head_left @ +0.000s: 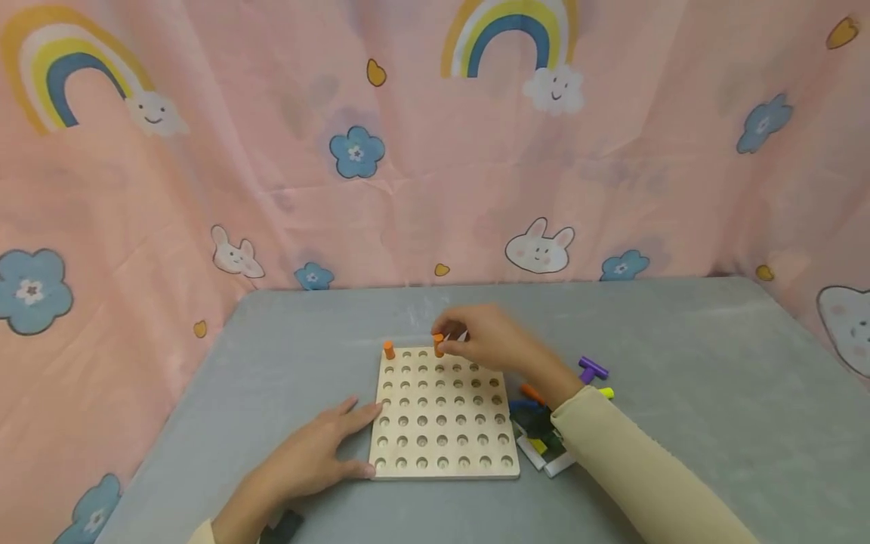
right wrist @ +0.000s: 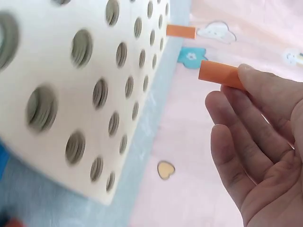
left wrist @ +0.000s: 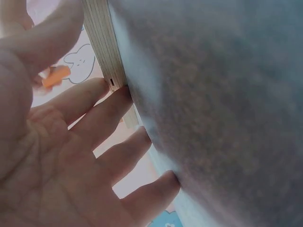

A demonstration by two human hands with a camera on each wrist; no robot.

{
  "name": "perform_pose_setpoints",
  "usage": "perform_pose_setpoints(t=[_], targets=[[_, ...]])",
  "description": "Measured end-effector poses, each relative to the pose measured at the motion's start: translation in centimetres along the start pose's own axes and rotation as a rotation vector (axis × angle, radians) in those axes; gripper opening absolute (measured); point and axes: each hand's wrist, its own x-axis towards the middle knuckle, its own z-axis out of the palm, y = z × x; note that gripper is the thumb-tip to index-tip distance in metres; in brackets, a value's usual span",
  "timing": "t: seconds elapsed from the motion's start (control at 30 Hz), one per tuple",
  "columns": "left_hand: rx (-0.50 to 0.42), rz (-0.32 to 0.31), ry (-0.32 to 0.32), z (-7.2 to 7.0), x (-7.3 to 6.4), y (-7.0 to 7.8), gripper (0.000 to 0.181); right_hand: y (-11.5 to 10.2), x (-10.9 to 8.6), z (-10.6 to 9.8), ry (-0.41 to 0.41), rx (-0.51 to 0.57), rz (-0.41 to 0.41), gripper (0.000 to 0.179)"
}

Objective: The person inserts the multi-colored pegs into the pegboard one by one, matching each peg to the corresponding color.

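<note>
A square wooden pegboard with rows of round holes lies on the grey table. One orange peg stands upright in its far left corner hole; the right wrist view also shows this standing peg. My right hand pinches a second orange peg between thumb and fingertips, over the board's far row. The held peg's lower end is clear of the holes in the right wrist view. My left hand rests at the board's left edge, fingers spread, thumb near the front corner and fingertips against the board's side.
Beside the board's right edge lies a pile of loose pegs, with white pegs, a purple peg and a yellow peg, partly hidden under the right forearm. A dark object is by the left wrist. A pink patterned curtain hangs behind the table.
</note>
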Motion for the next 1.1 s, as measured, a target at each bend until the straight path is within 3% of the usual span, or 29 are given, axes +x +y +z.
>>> perform_pose_setpoints(t=[0.47,0.83,1.1], targets=[[0.012,-0.038,-0.020,0.0,0.0,0.5,0.084,-1.0,3.7,3.2,-0.033,0.045,0.050,0.022],[0.011,-0.025,0.000,-0.1,-0.5,0.3,0.084,-1.3,4.8,4.7,-0.032,0.070,0.023,0.020],[0.005,-0.035,-0.015,-0.2,-0.3,0.4,0.084,-1.2,4.7,4.9,-0.017,0.079,0.057,0.018]])
